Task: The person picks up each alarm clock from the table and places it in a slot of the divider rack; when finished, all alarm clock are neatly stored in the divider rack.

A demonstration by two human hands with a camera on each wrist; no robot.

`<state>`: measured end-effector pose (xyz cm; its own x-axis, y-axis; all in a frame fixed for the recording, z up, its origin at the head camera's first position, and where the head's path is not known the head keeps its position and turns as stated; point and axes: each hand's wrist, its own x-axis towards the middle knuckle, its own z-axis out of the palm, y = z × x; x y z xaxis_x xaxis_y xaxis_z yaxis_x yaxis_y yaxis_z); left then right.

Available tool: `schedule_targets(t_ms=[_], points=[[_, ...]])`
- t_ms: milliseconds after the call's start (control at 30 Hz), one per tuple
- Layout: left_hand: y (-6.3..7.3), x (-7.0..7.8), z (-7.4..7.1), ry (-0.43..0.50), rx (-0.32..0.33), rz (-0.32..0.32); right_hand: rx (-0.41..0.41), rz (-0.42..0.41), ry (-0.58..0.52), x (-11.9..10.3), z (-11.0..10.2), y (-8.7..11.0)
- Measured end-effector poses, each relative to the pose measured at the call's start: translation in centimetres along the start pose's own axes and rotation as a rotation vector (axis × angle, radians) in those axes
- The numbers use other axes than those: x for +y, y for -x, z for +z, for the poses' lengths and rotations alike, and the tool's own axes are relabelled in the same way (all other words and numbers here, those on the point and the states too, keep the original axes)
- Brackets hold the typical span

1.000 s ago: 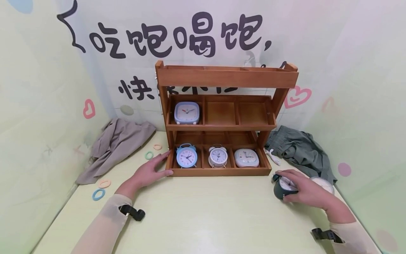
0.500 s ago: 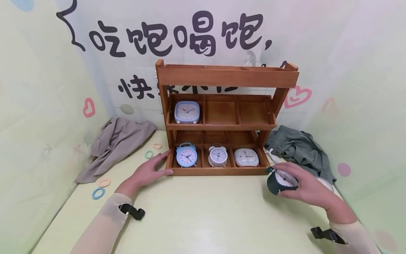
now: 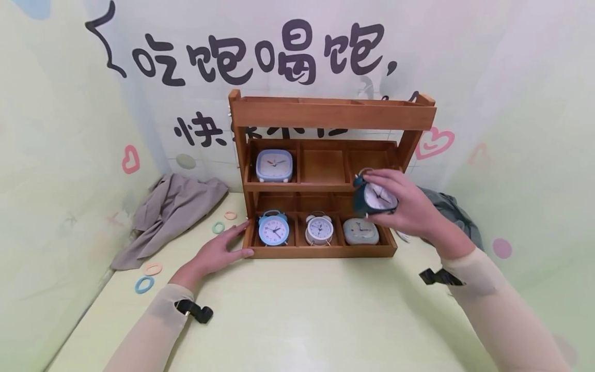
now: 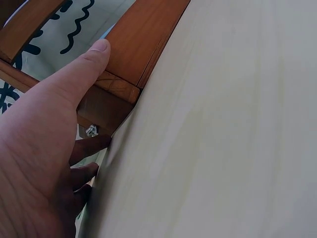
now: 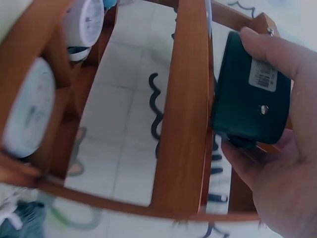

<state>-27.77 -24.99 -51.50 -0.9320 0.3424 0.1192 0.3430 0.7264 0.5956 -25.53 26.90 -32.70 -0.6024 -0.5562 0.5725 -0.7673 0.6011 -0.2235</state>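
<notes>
My right hand [image 3: 409, 209] grips a dark green twin-bell alarm clock [image 3: 377, 199], tilted, in front of the right part of the wooden rack [image 3: 334, 113]. In the right wrist view, the clock's green body [image 5: 250, 101] sits between thumb and fingers, beside the middle shelf's rail. My left hand [image 3: 216, 253] touches the rack's lower left corner, with the thumb along the front rail and the other fingers by the side. A blue alarm clock [image 3: 273, 230], a white twin-bell clock [image 3: 319, 229] and a rounded square clock [image 3: 361, 231] fill the bottom compartments.
A lavender-blue square clock [image 3: 274, 165] stands in the middle shelf's left compartment. A grey-brown cloth [image 3: 181, 212] lies at the left and a dark grey-green cloth [image 3: 453, 209] at the right. Several coloured rings, such as a blue ring [image 3: 144, 284], lie on the table at left.
My right hand has lifted the dark green alarm clock from the right side of the table, up and left to the front of the middle shelf. The left hand stays at the rack's corner.
</notes>
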Motion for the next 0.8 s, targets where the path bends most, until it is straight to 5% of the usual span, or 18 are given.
schedule_targets(t_ms=[367, 800], points=[[-0.1, 0.4, 0.0, 0.013, 0.001, -0.001, -0.031, 0.016, 0.087, 0.3, 2.1, -9.4], [0.3, 0.3, -0.3, 0.013, -0.011, -0.022, -0.088, 0.107, 0.108, 1.0, 5.6, -13.6]])
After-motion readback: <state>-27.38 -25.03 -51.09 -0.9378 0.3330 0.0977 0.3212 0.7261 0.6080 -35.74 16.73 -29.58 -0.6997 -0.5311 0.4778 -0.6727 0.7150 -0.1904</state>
